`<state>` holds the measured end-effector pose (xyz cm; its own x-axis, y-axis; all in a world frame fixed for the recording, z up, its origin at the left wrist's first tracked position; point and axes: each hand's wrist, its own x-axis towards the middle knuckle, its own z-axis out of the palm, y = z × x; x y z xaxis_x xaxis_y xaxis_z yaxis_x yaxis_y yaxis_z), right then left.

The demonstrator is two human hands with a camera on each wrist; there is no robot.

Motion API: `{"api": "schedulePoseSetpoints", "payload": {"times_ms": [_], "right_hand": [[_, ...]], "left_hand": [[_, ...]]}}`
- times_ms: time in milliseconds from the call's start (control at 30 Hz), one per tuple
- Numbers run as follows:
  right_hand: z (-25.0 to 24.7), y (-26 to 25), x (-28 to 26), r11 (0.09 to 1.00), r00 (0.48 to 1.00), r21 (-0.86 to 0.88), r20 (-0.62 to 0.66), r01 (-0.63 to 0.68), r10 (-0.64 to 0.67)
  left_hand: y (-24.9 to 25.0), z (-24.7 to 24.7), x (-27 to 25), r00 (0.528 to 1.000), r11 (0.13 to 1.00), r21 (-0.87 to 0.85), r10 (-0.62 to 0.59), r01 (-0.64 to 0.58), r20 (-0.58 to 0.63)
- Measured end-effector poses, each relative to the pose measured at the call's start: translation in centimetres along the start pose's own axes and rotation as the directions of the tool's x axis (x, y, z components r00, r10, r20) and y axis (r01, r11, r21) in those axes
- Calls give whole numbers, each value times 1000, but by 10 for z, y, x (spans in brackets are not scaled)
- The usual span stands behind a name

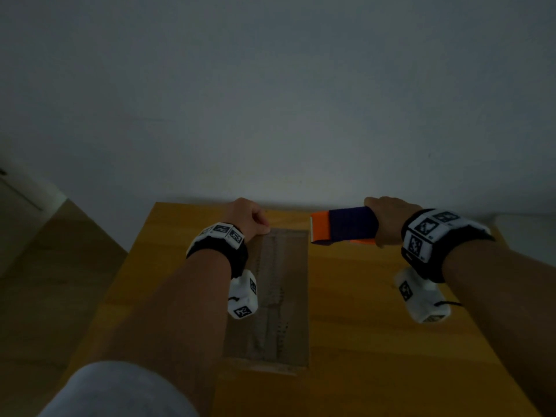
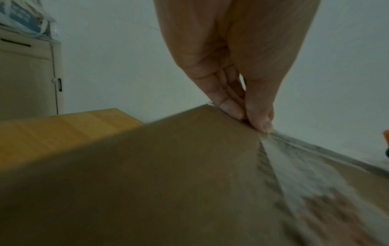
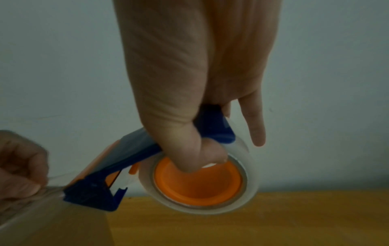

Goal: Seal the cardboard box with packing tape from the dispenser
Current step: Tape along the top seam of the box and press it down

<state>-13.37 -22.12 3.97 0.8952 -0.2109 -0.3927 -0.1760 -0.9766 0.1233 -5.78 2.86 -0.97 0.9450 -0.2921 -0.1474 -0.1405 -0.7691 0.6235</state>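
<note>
Two hands at work over cardboard box [image 1: 270, 299] on yellow wooden surface [image 1: 376, 326]. Left hand [image 1: 248, 216] at box's far edge, thumb and fingertips [image 2: 230, 108] pinching clear tape end [image 2: 271, 134] against cardboard. Right hand [image 1: 388, 219] just right of box, curled round blue-and-orange dispenser [image 3: 118, 171], thumb tucked into orange core of tape roll [image 3: 200, 181], one finger pointing straight down. Dispenser's front touching box's far right corner.

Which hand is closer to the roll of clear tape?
Right. The right hand grips the dispenser, thumb in the tape roll; the left hand pinches tape at the cardboard box's far edge.
</note>
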Motion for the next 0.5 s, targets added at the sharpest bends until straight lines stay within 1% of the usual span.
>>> {"api": "schedulePoseSetpoints", "payload": {"times_ms": [100, 167, 200, 267, 333, 500], "right_hand": [[1, -7, 7, 993, 993, -91, 90, -73, 81], [0, -9, 6, 984, 985, -131, 114, -117, 132], [1, -7, 6, 986, 987, -119, 95, -121, 132], [4, 2, 5, 998, 997, -21, 42, -65, 65], [9, 5, 2, 998, 999, 60, -1, -35, 36], [6, -10, -2, 998, 998, 40, -41, -39, 41]], "left_hand": [[-2, 0, 2, 1000, 1000, -11, -13, 13, 4], [-3, 1, 2, 1000, 1000, -3, -23, 23, 6], [-2, 1, 1, 1000, 1000, 2, -24, 23, 8], [1, 2, 0, 1000, 1000, 5, -17, 17, 10], [3, 3, 0, 1000, 1000, 11, -13, 13, 19], [2, 5, 1, 1000, 1000, 13, -3, 3, 17]]}}
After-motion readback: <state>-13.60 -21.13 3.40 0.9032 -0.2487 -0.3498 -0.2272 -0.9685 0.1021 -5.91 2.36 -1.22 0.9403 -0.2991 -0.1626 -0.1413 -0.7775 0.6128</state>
